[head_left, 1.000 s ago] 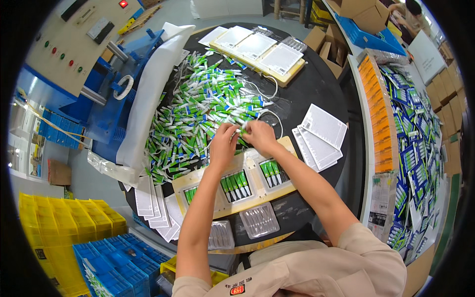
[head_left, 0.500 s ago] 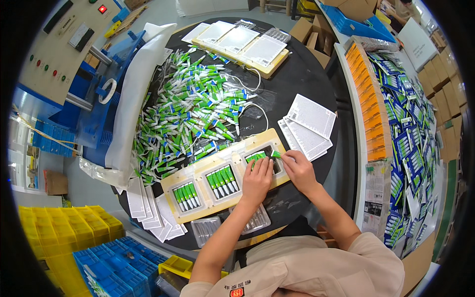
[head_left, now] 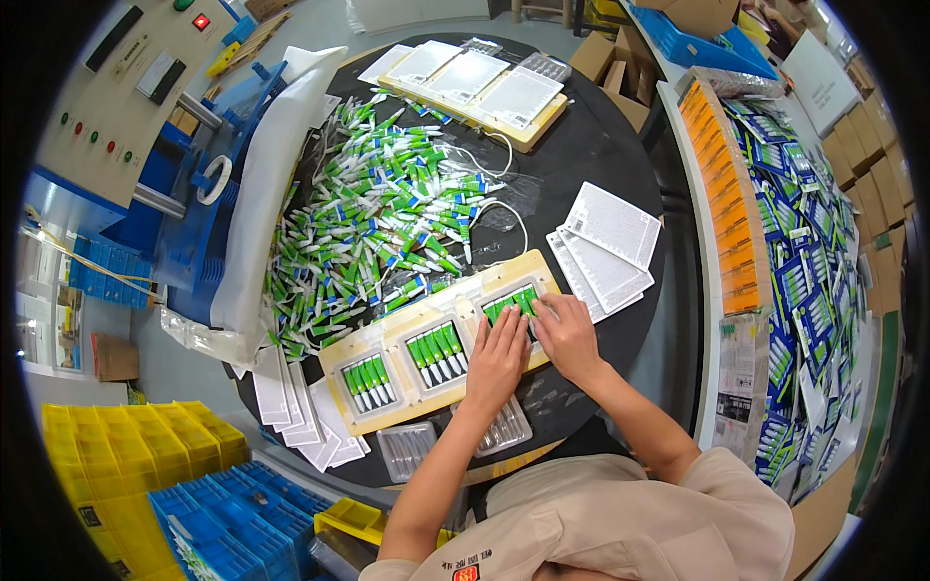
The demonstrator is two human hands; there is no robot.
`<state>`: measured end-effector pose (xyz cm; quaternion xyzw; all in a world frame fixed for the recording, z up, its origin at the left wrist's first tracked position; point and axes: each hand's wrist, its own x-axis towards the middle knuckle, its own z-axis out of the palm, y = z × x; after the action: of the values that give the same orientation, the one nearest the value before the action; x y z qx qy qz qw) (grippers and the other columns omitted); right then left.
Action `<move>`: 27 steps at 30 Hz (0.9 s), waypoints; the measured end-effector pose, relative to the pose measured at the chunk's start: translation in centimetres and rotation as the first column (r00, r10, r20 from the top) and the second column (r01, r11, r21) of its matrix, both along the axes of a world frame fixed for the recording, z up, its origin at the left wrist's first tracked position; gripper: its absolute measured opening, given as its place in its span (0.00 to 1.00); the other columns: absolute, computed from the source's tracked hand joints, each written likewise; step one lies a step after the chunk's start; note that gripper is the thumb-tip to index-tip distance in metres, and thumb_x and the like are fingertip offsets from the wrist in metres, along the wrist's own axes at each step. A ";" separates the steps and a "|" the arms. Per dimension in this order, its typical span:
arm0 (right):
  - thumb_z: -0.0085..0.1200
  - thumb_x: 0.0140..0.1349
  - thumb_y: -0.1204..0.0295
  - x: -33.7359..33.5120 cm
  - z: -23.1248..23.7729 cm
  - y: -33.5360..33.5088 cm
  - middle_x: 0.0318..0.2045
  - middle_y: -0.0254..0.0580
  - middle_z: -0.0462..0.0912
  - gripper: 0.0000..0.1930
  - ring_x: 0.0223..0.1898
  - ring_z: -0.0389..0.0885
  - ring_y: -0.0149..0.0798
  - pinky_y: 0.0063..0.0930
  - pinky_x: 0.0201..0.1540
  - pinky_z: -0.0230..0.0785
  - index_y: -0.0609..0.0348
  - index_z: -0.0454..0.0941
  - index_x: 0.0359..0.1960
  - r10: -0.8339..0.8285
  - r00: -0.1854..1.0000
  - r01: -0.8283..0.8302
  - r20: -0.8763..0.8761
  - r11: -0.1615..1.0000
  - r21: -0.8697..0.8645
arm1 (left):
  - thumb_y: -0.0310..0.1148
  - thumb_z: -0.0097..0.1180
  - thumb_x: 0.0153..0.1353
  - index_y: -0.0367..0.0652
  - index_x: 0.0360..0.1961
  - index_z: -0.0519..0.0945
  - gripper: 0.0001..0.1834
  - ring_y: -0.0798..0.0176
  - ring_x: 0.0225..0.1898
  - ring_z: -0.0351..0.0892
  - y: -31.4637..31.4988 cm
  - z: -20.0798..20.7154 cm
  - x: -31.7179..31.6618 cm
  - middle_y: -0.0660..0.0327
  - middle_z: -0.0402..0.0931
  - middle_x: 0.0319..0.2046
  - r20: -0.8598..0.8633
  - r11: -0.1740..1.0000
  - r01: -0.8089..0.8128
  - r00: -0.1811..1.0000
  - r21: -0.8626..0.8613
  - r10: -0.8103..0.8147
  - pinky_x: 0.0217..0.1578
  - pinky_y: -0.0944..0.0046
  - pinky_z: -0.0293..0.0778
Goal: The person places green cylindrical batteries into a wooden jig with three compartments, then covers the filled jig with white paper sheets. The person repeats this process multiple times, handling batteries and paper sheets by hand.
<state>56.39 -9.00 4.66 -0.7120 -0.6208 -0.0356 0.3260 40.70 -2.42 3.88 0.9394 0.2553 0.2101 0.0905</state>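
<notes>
A long cream-coloured frame (head_left: 387,332) with three openings lies slantwise on the round black table. The left and middle openings hold clear trays filled with green-and-white tubes (head_left: 365,382), lying side by side. In the right opening lies another row of tubes (head_left: 511,303), partly covered by my hands. My left hand (head_left: 498,358) rests flat across their lower ends, fingers stretched out and holding nothing. At the right end of that row, my right hand (head_left: 570,337) has its fingers closed on the last tube, whose lower part is hidden.
Beyond the frame is a large heap of loose tubes (head_left: 387,203). White printed cards (head_left: 610,228) lie at right, more (head_left: 291,407) at left. Empty clear trays (head_left: 407,450) sit at the near edge. A second frame (head_left: 475,87) carries cards; blue machinery (head_left: 189,252) stands left.
My right hand has moved left and down, bringing the tube it held above the frame into the right opening's row. My left hand has stayed nearly in place, its fingers still flat.
</notes>
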 end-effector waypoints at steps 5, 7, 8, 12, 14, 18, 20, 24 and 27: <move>0.60 0.60 0.73 0.7 0.3 0.5 0.56 0.42 0.81 0.17 0.60 0.75 0.46 0.46 0.68 0.61 0.61 0.83 0.51 0.087 0.987 -0.087 0.134 0.996 -0.006 | 0.39 0.60 0.67 0.34 0.66 0.72 0.30 0.53 0.74 0.62 -0.2 0.3 -0.4 0.51 0.68 0.69 -0.074 0.999 -0.024 0.997 -0.037 0.021 0.74 0.44 0.51; 0.60 0.61 0.72 0.9 0.2 0.6 0.58 0.41 0.80 0.17 0.63 0.74 0.45 0.47 0.71 0.58 0.61 0.83 0.52 0.129 0.977 -0.117 0.169 0.990 -0.081 | 0.42 0.56 0.69 0.33 0.66 0.71 0.30 0.54 0.74 0.60 0.0 0.2 -0.7 0.51 0.67 0.70 -0.112 0.999 -0.013 0.994 -0.035 0.009 0.75 0.44 0.50; 0.60 0.61 0.72 0.9 0.1 0.6 0.58 0.41 0.80 0.17 0.63 0.74 0.45 0.47 0.71 0.58 0.61 0.83 0.52 0.129 0.978 -0.118 0.165 0.990 -0.072 | 0.44 0.55 0.70 0.33 0.66 0.71 0.31 0.55 0.75 0.60 0.0 0.2 -0.8 0.51 0.67 0.70 -0.129 1.000 -0.010 0.992 -0.029 0.006 0.75 0.44 0.49; 0.60 0.60 0.72 0.9 -0.1 0.5 0.57 0.43 0.81 0.17 0.62 0.74 0.45 0.49 0.71 0.57 0.61 0.83 0.51 0.124 0.979 -0.115 0.161 0.991 -0.066 | 0.43 0.55 0.71 0.33 0.66 0.71 0.30 0.54 0.75 0.60 0.2 0.0 -1.0 0.50 0.66 0.70 -0.115 0.999 0.006 0.993 -0.047 -0.012 0.75 0.43 0.49; 0.60 0.60 0.71 0.8 -0.3 0.6 0.57 0.43 0.81 0.16 0.62 0.75 0.45 0.49 0.71 0.58 0.61 0.83 0.50 0.120 0.980 -0.113 0.161 0.992 -0.054 | 0.43 0.54 0.71 0.34 0.67 0.71 0.30 0.53 0.74 0.60 0.2 0.1 -1.0 0.50 0.66 0.70 -0.109 0.998 0.004 0.994 -0.055 -0.010 0.75 0.43 0.49; 0.60 0.60 0.72 0.7 -0.6 0.8 0.56 0.44 0.81 0.15 0.61 0.75 0.45 0.48 0.70 0.58 0.63 0.83 0.49 0.120 0.983 -0.116 0.140 0.993 -0.035 | 0.42 0.54 0.71 0.37 0.67 0.71 0.28 0.52 0.75 0.59 0.2 0.2 -1.2 0.50 0.66 0.70 -0.111 0.997 0.027 0.993 -0.066 -0.034 0.74 0.42 0.50; 0.60 0.60 0.72 0.8 -0.7 0.9 0.56 0.44 0.81 0.15 0.60 0.75 0.45 0.48 0.70 0.59 0.63 0.83 0.49 0.129 0.985 -0.127 0.113 0.992 -0.025 | 0.42 0.54 0.71 0.39 0.67 0.71 0.28 0.52 0.75 0.59 0.3 0.1 -1.3 0.50 0.65 0.70 -0.099 0.997 0.027 0.994 -0.076 -0.035 0.74 0.42 0.50; 0.59 0.60 0.74 0.8 -0.7 0.7 0.56 0.44 0.80 0.16 0.60 0.75 0.45 0.48 0.70 0.59 0.64 0.82 0.50 0.138 0.988 -0.138 0.063 0.990 -0.005 | 0.43 0.53 0.72 0.38 0.68 0.70 0.29 0.52 0.75 0.58 0.4 -0.1 -1.3 0.50 0.64 0.71 -0.102 0.995 0.031 0.994 -0.093 -0.041 0.74 0.41 0.48; 0.58 0.60 0.75 0.3 -0.7 0.6 0.56 0.45 0.80 0.16 0.60 0.76 0.46 0.49 0.70 0.60 0.64 0.82 0.51 0.136 0.989 -0.136 0.064 0.991 -0.007 | 0.45 0.53 0.72 0.38 0.70 0.68 0.31 0.52 0.76 0.57 0.5 -0.1 -1.1 0.50 0.61 0.73 -0.122 0.995 0.037 0.991 -0.092 -0.049 0.75 0.39 0.46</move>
<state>56.74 -8.36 3.98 -0.6670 -0.6781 -0.0351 0.3065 39.57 -1.95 3.81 0.9509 0.2492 0.1377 0.1211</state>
